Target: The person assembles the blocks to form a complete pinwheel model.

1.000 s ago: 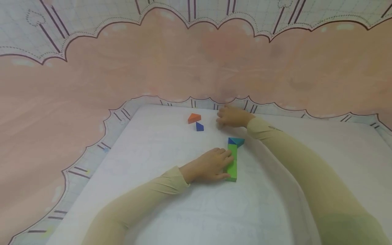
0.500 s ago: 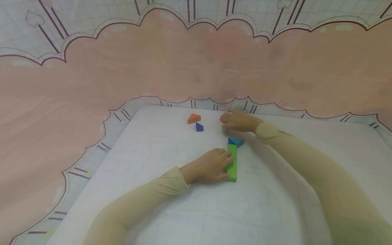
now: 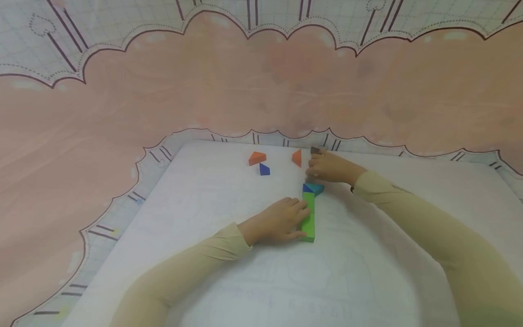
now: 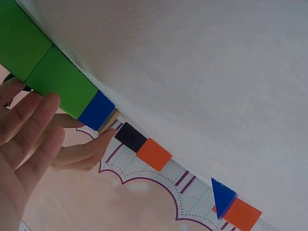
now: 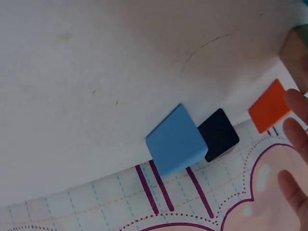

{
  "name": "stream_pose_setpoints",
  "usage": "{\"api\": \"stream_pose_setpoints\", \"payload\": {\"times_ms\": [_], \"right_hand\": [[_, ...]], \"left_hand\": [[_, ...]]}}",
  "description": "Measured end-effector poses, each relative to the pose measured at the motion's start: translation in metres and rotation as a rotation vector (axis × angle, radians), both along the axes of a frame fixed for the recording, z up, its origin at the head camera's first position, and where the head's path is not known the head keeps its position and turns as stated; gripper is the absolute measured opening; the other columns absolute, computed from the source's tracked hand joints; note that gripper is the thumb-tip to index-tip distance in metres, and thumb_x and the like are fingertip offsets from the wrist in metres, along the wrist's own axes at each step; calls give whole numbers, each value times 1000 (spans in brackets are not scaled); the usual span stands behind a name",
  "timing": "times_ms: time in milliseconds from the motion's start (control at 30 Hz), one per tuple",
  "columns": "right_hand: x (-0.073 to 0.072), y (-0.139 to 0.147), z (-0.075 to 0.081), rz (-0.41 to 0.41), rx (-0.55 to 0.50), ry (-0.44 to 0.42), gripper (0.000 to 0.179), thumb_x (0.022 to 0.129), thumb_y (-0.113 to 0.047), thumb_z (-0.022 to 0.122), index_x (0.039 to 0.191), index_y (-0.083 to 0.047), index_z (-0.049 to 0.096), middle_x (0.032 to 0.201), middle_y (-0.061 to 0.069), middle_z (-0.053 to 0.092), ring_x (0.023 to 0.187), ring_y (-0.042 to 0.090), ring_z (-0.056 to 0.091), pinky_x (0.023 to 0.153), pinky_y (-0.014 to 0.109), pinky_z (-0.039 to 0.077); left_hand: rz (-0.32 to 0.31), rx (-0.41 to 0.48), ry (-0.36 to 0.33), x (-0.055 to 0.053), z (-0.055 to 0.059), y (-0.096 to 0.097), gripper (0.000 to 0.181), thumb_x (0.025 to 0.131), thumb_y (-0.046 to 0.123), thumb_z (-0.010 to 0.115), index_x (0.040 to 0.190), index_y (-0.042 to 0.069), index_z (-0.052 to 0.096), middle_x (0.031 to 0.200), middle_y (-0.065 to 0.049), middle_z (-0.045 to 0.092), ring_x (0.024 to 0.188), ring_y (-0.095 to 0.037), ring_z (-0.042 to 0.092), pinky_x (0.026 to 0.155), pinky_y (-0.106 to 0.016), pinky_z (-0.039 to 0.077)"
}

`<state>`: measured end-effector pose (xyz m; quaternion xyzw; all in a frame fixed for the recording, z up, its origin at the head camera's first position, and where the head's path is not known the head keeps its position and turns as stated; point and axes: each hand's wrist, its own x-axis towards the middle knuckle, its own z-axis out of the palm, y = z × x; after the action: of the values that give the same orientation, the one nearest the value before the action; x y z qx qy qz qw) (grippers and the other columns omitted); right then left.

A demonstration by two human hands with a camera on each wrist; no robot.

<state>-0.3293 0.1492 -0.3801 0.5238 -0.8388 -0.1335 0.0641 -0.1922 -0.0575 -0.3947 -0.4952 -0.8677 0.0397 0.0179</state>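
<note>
My left hand (image 3: 278,221) rests with extended fingers against the left side of two green blocks (image 3: 309,227) laid end to end, as the left wrist view also shows. At their far end lie a small blue triangular block (image 3: 306,188) and a teal triangular block (image 3: 317,189). Just beyond these, my right hand (image 3: 335,166) pinches a small wood-sided block (image 5: 292,52), mostly hidden by the fingers; its shape cannot be made out. Its wooden edge (image 4: 109,121) appears beside the blue block in the left wrist view.
An orange block (image 3: 297,158) and a black block (image 3: 314,150) lie near the far edge, with a light blue block (image 5: 175,142) beside the black one. Further left are another orange block (image 3: 257,158) and a blue block (image 3: 264,170). A patterned cloth (image 3: 261,91) borders the white surface.
My right hand has moved right and nearer, toward the teal block, uncovering an orange block and the black block. My left hand has stayed on the green blocks.
</note>
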Motion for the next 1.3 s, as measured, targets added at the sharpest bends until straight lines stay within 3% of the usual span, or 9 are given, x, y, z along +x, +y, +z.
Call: {"api": "stream_pose_setpoints", "payload": {"times_ms": [67, 433, 867, 1300], "right_hand": [[5, 1, 3, -39, -45, -56, 16, 83, -19, 70, 99, -19, 70, 91, 2, 69, 88, 21, 57, 91, 46, 47], [18, 3, 7, -153, -153, -162, 16, 80, -11, 72, 95, -17, 72, 89, 1, 69, 88, 21, 57, 89, 45, 45], [15, -1, 4, -209, -179, -256, 19, 84, -11, 69, 101, -16, 72, 92, 0, 71, 84, 18, 54, 82, 38, 43], [14, -4, 3, -207, -206, -314, 19, 83, -8, 69, 101, -14, 72, 97, 2, 72, 91, 21, 58, 86, 42, 45]], "left_hand": [[0, 2, 3, 0, 0, 0, 45, 91, 50, 50, 118, 14, 47, 112, 0, 49, 100, -13, 47, 95, -29, 41], [-7, 10, 17, 0, -1, 1, 44, 91, 50, 51, 117, 14, 48, 113, -1, 50, 101, -14, 49, 95, -29, 42], [-4, 21, -3, -1, -4, -1, 47, 91, 50, 51, 121, 14, 47, 119, -1, 51, 105, -14, 49, 98, -30, 42], [-9, 20, 3, -2, -5, 0, 46, 92, 50, 50, 119, 14, 48, 118, -1, 50, 106, -15, 49, 99, -30, 41]]}}
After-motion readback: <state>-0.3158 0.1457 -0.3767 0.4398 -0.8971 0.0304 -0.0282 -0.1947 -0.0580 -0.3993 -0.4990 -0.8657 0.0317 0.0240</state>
